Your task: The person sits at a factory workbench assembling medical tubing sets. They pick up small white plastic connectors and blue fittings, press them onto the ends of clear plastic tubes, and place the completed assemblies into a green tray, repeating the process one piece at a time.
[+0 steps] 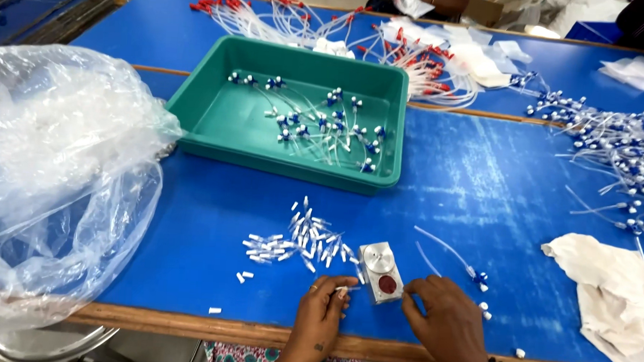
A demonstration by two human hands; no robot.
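Observation:
My left hand pinches a small white tube piece near the table's front edge. My right hand rests beside a small metal block that has a round knob and a red pad on top; its fingertips touch the block's right side. A scatter of several small white caps lies just beyond my left hand. A thin clear tube with a blue-white fitting lies to the right of the block.
A green tray holding several tubes with blue fittings sits mid-table. A large clear plastic bag fills the left. White cloth lies at the right, a pile of blue-tipped tubes beyond it, red-tipped tubes at the back.

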